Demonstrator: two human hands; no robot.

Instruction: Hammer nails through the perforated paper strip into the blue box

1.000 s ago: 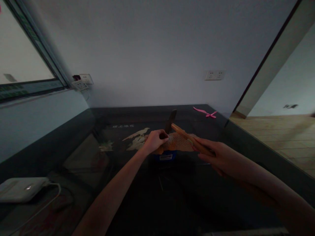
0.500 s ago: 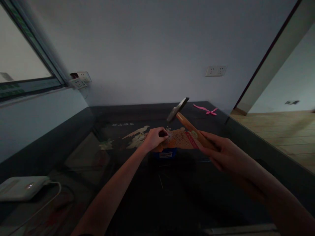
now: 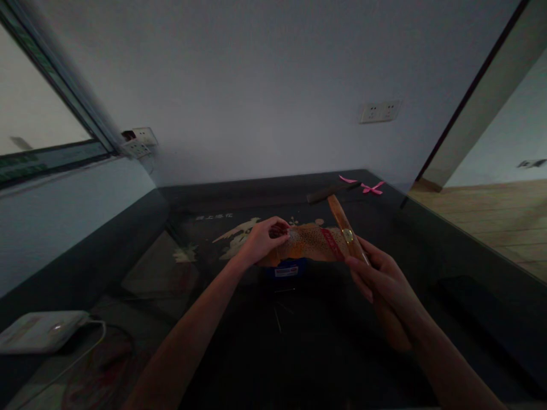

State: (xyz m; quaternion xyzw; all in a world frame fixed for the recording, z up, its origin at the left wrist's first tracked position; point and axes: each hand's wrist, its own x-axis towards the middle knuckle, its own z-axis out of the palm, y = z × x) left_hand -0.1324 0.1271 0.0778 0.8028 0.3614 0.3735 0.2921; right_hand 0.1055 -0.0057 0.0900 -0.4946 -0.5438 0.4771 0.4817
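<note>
Blue box [image 3: 285, 264]; top under spotted sheet [image 3: 310, 239]

This is looking like a plain living space, most likely a home. A smooth, pale painted wall [image 3: 256, 102] is rising behind a dark, glossy bench [image 3: 256, 196], whose top is showing a cream bird-and-flower picture [image 3: 237, 232] of decorative household style. A white double wall socket [image 3: 380, 111] is sitting above the bench, and a dark-framed window [image 3: 38, 94] is filling the left corner. On the right, a light brown, wood-look plank floor [image 3: 491, 222] is stretching towards another pale wall [image 3: 504, 134].
</note>
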